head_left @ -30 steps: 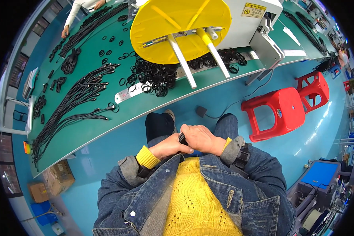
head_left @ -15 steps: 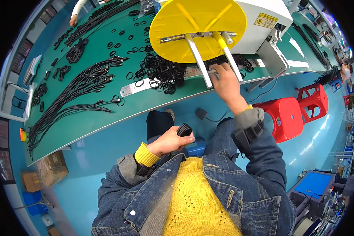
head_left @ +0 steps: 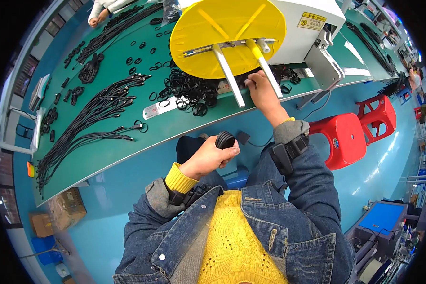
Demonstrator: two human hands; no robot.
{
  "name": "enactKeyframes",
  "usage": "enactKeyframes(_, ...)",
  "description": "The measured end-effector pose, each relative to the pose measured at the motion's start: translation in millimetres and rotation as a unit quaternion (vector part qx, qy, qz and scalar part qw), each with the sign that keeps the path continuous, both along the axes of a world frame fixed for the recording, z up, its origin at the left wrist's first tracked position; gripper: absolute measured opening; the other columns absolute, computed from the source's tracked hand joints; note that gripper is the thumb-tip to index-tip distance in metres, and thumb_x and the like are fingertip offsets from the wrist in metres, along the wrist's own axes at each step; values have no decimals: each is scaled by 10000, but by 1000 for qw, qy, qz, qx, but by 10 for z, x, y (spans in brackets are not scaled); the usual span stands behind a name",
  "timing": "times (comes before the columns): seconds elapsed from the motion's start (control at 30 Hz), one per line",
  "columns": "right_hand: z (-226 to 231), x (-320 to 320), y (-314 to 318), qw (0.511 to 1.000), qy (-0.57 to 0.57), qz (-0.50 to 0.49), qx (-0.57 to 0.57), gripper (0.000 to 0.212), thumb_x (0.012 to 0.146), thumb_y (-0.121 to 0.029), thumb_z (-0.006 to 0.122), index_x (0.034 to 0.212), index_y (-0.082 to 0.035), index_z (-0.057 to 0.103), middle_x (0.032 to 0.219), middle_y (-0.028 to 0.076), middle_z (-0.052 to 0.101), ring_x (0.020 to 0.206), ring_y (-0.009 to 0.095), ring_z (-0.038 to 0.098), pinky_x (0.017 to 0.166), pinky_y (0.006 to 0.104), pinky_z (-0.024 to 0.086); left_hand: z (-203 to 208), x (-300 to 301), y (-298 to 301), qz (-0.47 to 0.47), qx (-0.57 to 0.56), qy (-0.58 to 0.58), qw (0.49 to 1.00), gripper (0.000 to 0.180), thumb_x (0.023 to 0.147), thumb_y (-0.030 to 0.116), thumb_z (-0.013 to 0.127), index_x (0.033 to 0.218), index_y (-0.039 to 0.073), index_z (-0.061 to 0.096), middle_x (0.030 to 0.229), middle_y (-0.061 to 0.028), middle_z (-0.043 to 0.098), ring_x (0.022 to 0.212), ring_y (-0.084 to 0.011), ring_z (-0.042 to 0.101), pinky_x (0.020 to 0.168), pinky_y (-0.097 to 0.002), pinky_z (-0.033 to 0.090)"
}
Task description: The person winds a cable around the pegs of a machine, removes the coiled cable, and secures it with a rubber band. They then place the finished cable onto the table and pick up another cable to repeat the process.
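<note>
My left hand [head_left: 208,158] is closed round a coiled black cable [head_left: 226,140], held in front of my body below the table edge. My right hand [head_left: 265,94] reaches over the table edge between the two metal pegs [head_left: 229,78] of a winding machine's yellow disc [head_left: 227,35]. Its fingers are bent with the thumb against them; what they hold, if anything, is too small to make out. Loose black rings [head_left: 194,92] lie heaped left of it, partly behind the disc, and a smaller group of rings [head_left: 285,75] lies to its right.
Bundled black cables [head_left: 94,109] spread over the green table [head_left: 123,156] at left. A steel ruler [head_left: 158,110] lies along the front edge. The machine's white housing [head_left: 317,28] stands behind the disc. Red stools [head_left: 343,142] stand at right. Another person's hands [head_left: 97,20] are at the far left.
My right hand has moved slightly left and its fingers have drawn in. The left hand has risen a little with the coiled cable. The other person's hands have come together.
</note>
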State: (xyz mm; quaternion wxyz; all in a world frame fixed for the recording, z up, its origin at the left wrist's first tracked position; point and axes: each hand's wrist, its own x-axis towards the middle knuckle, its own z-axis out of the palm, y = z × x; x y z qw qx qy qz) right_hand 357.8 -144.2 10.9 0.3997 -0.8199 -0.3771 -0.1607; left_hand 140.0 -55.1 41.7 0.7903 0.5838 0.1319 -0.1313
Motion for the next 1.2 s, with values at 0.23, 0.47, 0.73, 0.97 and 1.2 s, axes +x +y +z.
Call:
enactKeyframes(0.23, 177, -150, -134, 968, 205, 40, 136, 126, 811, -113, 612, 836, 11, 615, 695, 62, 563, 550, 198, 519, 534, 312, 428, -3, 14, 50, 60, -4, -29, 998, 129, 853, 148, 600, 847, 39, 530, 646, 7, 443, 551, -76, 389, 468, -215, 334)
enactKeyframes(0.47, 441, -568, -348, 744, 604, 217, 185, 129, 840, -103, 581, 910, 3, 602, 680, -2, 549, 527, 21, 400, 419, 161, 274, 68, 110, 115, 177, -45, -71, 981, 128, 873, 174, 584, 871, 50, 552, 693, 11, 477, 564, -65, 430, 474, -210, 359)
enactKeyframes(0.73, 317, -1003, -508, 713, 606, 339, 99, 106, 865, -89, 553, 910, -9, 608, 761, 10, 574, 553, 34, 438, 458, 166, 331, -35, -16, 118, 85, -57, -33, 994, 139, 877, 176, 573, 886, 41, 540, 686, 6, 486, 578, -66, 437, 463, -205, 352)
enactKeyframes(0.97, 197, -1390, -556, 669, 587, 389, 236, 138, 870, -54, 537, 971, -11, 619, 802, 22, 602, 638, 79, 547, 568, 205, 466, -195, -27, 240, 109, -103, -55, 987, 115, 871, 158, 562, 879, 46, 539, 681, 3, 487, 549, -67, 427, 445, -200, 337)
enactKeyframes(1.2, 581, -1077, -591, 766, 577, 284, -7, 271, 815, -37, 605, 1086, -31, 605, 703, 9, 600, 634, 89, 566, 587, 228, 484, -26, -85, 192, 6, -151, 57, 987, 113, 858, 137, 561, 897, 33, 542, 680, -3, 490, 530, -65, 426, 415, -179, 315)
